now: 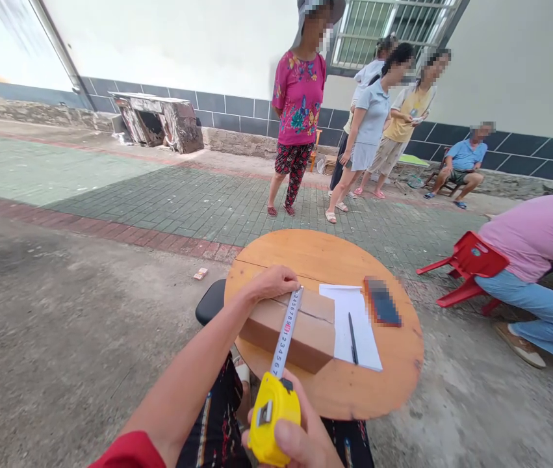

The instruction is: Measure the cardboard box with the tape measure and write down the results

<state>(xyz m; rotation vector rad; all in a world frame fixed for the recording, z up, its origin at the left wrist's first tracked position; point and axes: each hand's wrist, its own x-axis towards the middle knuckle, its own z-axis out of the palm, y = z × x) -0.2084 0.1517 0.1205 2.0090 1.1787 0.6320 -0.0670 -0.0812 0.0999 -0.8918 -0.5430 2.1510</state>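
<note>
A brown cardboard box lies on the round wooden table. In my right hand is a yellow tape measure, held in front of the box's near side with the fingers wrapped round its case. Its metal blade is pulled out and runs across the box top to the far edge. There my left hand has its fingers closed at the blade's tip, resting on the box. To the right of the box, a black pen lies on white paper.
A phone, its screen blurred out, lies on the table's right side. Several people stand or sit beyond the table. Someone in a pink top bends over at the right by a red plastic chair. A dark stool is partly hidden at the table's left.
</note>
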